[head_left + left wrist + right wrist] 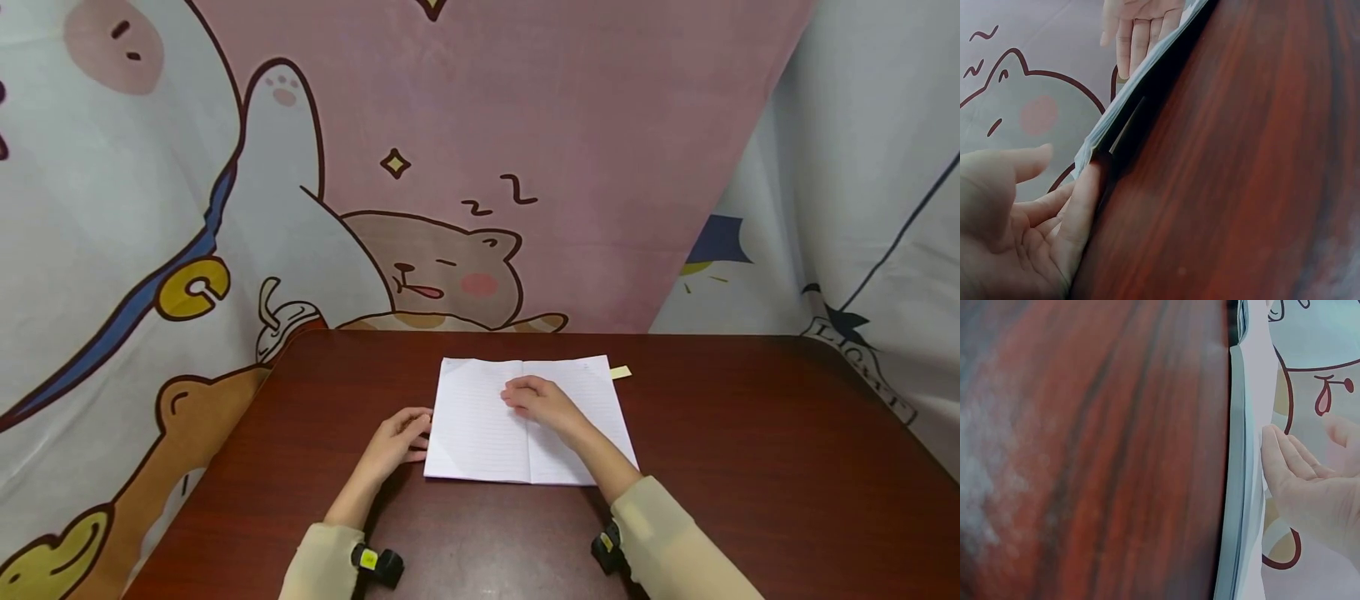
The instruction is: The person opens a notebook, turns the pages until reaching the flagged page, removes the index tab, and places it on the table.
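An open notebook [480, 425] with lined white pages lies on the brown table [720, 433]. My left hand [393, 442] is at its left edge; in the left wrist view the fingers of that hand [1029, 231] touch the edge, little finger low against it, thumb apart. My right hand [543, 404] lies over the pages near the centre fold, fingers extended. The right wrist view shows that hand [1316, 481] with its fingertips against the page and the thumb raised. A pale yellow tab [621, 372] sticks out at the notebook's upper right.
Behind the table hangs a cloth [585, 167] printed with cartoon animals, and a white cloth [877, 125] hangs at the right. Small black devices are on both wrists, the left one [378, 565] and the right one [607, 548].
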`<state>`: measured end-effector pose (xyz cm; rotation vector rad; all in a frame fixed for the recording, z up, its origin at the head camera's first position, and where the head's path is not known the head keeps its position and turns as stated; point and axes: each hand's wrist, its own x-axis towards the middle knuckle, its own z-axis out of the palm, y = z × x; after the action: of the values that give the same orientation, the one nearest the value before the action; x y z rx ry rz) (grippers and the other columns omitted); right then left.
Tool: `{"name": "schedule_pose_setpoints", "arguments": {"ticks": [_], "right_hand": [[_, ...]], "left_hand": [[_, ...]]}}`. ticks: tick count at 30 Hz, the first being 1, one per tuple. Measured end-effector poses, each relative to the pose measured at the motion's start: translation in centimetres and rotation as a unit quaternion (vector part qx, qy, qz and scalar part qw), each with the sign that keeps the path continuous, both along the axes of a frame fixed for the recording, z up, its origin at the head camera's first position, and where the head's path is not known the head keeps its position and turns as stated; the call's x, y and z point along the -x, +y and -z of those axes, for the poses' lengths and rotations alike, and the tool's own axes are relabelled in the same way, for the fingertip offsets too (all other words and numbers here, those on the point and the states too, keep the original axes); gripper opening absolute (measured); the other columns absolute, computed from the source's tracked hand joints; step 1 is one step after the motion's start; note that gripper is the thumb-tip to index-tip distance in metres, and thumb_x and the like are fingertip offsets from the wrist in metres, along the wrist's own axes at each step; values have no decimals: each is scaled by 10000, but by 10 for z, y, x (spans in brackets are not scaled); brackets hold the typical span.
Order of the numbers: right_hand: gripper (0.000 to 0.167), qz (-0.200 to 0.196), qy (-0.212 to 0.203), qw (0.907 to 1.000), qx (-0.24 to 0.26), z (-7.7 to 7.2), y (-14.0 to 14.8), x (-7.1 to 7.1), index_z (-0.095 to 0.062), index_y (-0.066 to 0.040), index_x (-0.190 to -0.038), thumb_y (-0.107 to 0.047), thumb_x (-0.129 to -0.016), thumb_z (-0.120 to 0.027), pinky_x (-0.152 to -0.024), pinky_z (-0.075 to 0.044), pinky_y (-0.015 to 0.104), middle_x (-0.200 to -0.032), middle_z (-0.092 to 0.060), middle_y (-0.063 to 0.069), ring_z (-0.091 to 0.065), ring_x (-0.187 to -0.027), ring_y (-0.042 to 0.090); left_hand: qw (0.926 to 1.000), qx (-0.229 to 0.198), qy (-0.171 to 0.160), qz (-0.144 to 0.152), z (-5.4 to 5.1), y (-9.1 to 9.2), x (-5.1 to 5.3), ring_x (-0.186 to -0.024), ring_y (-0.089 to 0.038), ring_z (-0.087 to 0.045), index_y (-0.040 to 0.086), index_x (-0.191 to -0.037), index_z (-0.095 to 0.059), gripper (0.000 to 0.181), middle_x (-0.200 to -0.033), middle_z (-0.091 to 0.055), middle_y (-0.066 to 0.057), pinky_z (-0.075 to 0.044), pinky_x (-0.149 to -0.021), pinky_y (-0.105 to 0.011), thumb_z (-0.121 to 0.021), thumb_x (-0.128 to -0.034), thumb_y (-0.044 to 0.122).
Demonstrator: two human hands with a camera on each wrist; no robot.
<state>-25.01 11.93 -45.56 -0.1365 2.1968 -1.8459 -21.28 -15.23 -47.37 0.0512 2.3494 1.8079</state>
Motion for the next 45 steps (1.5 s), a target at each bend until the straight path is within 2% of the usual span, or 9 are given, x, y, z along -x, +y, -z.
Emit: {"name": "schedule_pose_setpoints", "arguments": {"ticks": [6, 11, 19, 26, 33, 40, 45], "right_hand": [[383, -117, 49, 9999, -60, -2, -1, -1, -510, 118, -1320, -114, -1016, -519, -1076, -483, 405, -1330, -597, 292, -578, -1269, 356], [375, -140, -22, 9999, -10, -2, -2, -1, -508, 120, -1317, -104, -1017, -519, -1075, -483, 407, -1333, -593, 296, -584, -1262, 346], [377, -57, -156, 9997, 169, -2, 1, 0, -533, 98, -1320, -88, -994, -565, -1064, -492, 397, -1330, -609, 269, -613, -1232, 289], [405, -120, 123, 9997, 198, -10, 7, 1, -544, 97, -1323, -123, -988, -598, -999, -540, 365, -1318, -624, 260, -673, -1124, 210], [418, -56, 365, 9991, 210, -17, 23, 2, -541, 84, -1333, -122, -979, -622, -1031, -513, 454, -1353, -586, 288, -657, -1147, 221], [436, 71, 519, 9985, 174, -23, 40, 3, -522, 97, -1337, -119, -975, -632, -1047, -492, 483, -1367, -569, 294, -658, -1072, 96], [452, 195, 610, 9978, 153, -27, 55, 5, -490, 114, -1357, -109, -984, -614, -1061, -465, 503, -1381, -545, 316, -655, -1111, 132]], "left_hand": [[9997, 186, 116, 144, 1, -2, 0, -866, -146, -670, -22, -1317, -576, 409, -1131, -670, -223, -612, -757, -348, -672, -946, 121], [9996, 248, 102, 98, 1, -1, 0, -855, -144, -659, -24, -1304, -581, 416, -1120, -669, -222, -613, -754, -362, -696, -912, 57], [9994, 335, 97, -8, 1, 1, -2, -841, -148, -658, -15, -1292, -591, 413, -1103, -674, -207, -612, -736, -363, -709, -901, 49], [9993, 347, 111, -31, 1, 2, -2, -828, -144, -654, -15, -1281, -598, 410, -1091, -677, -202, -612, -722, -358, -717, -894, 47], [9992, 370, 102, -71, 3, 1, -2, -821, -143, -649, -12, -1272, -602, 396, -1081, -676, -194, -611, -723, -356, -711, -894, 34], [9991, 389, 133, -56, 3, 1, -1, -817, -141, -651, -12, -1265, -606, 386, -1074, -677, -193, -611, -720, -352, -707, -895, 25], [9992, 369, 158, -45, 1, 3, 0, -824, -150, -660, -9, -1269, -606, 389, -1075, -680, -195, -613, -723, -355, -709, -895, 28]]}}
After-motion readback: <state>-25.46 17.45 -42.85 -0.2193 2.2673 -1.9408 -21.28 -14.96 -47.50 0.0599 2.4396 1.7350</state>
